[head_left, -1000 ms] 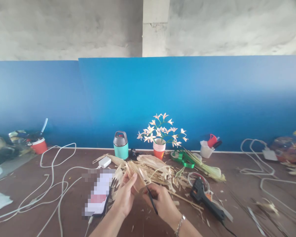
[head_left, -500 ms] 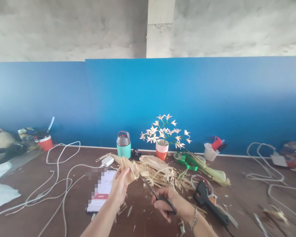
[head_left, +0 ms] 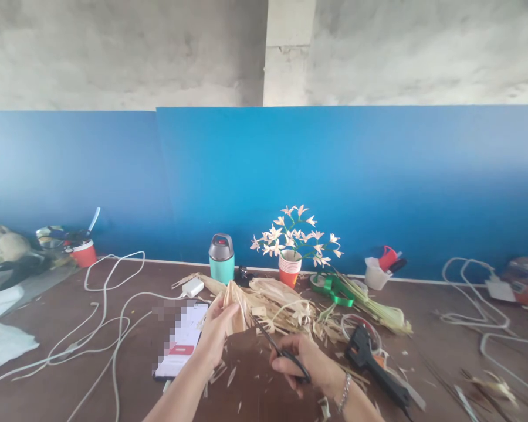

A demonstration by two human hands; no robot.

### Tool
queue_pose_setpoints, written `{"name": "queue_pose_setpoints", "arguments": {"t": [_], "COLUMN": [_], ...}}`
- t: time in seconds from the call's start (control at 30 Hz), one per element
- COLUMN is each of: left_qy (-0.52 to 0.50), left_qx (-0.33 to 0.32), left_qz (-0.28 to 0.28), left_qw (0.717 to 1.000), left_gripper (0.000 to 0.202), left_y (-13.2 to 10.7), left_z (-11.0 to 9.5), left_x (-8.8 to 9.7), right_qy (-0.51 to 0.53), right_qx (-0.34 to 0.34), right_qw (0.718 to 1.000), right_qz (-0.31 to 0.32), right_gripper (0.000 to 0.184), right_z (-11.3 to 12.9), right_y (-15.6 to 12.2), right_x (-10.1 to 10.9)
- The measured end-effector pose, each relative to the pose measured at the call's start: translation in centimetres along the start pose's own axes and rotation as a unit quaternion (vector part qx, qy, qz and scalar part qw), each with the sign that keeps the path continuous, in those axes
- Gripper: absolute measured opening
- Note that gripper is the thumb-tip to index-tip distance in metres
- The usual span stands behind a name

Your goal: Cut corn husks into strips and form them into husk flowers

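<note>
Above the counter (head_left: 70, 387), the left hand (head_left: 215, 335) is clamped on a dried corn husk (head_left: 237, 302) held upright, while the right hand (head_left: 308, 363), lower and to its right, grips black scissors (head_left: 273, 340) whose tips point up at the husk's lower edge.

Cluttered brown table (head_left: 57, 390), blue backboard (head_left: 356, 176) behind.
Phone (head_left: 182, 340) among white cables (head_left: 108, 319); teal flask (head_left: 221, 258) near cup (head_left: 289, 269) of pale flowers (head_left: 297, 233); green ribbon (head_left: 331, 286); black glue gun (head_left: 370, 361) at right.
</note>
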State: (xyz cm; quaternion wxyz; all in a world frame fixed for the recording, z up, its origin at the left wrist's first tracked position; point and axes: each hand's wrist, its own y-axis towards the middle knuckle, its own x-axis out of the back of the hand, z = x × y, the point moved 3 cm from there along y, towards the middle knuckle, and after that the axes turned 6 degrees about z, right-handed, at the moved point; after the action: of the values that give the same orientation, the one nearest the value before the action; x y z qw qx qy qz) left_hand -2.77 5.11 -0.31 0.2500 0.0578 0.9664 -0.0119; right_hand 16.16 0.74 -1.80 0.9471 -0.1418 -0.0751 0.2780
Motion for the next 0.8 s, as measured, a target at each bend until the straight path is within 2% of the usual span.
{"name": "queue_pose_setpoints", "arguments": {"t": [0.27,0.47,0.6,0.8], "left_qy": [-0.003,0.0,-0.01,-0.011], "left_qx": [0.034,0.058,0.07,0.069], "left_qz": [0.03,0.005,0.01,0.006], "left_qw": [0.999,0.998,0.997,0.998], "left_gripper": [0.036,0.023,0.025,0.023], "left_y": [-0.7,-1.0,-1.2,-1.2], "left_z": [-0.2,-0.2,-0.4,-0.4], "left_x": [-1.2,-1.3,-1.5,-1.6], "right_qy": [-0.002,0.003,0.021,-0.016], "right_qx": [0.003,0.006,0.007,0.008], "right_qw": [1.0,1.0,1.0,1.0], "right_qz": [-0.008,0.003,0.001,-0.009], "right_gripper": [0.027,0.03,0.031,0.032], "right_z": [-0.2,-0.3,-0.2,-0.2], "right_y": [0.3,0.3,0.3,0.2], "right_x": [-0.3,-0.4,-0.6,-0.4]}}
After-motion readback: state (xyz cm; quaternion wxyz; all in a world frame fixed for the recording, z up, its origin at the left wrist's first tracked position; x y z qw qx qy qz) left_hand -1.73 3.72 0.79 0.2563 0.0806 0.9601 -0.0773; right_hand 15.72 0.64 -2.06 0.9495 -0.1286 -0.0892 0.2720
